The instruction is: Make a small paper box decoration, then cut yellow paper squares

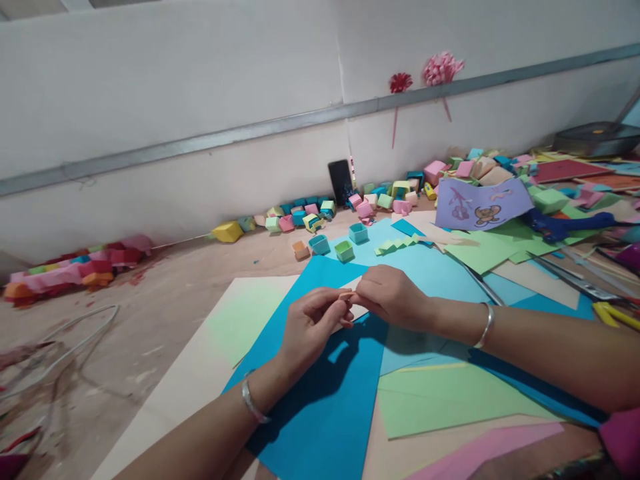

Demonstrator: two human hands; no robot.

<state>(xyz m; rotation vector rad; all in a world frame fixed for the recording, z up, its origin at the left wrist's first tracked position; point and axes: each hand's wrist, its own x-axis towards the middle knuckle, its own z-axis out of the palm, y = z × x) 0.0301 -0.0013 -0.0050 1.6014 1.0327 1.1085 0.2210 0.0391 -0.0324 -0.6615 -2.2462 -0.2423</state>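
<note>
My left hand [313,327] and my right hand [395,297] meet over a blue paper sheet [320,400]. Between the fingertips of both, a small peach paper piece [346,295] is pinched; most of it is hidden by the fingers. A pale slip of paper [356,308] shows beneath the hands. Just beyond them stand small open-topped paper boxes: an orange box [301,251], a blue box [319,245], a green box [344,251] and a teal box [358,233]. Right of these lies a zigzag-folded green strip [403,245].
Many coloured paper cubes [299,218] line the wall, with a phone [341,182] leaning there. Scissors [583,280], a blue-handled tool [560,223] and a purple printed card [483,205] lie at right. A white cable [95,327] curls at left. Green sheets [450,400] overlap in front.
</note>
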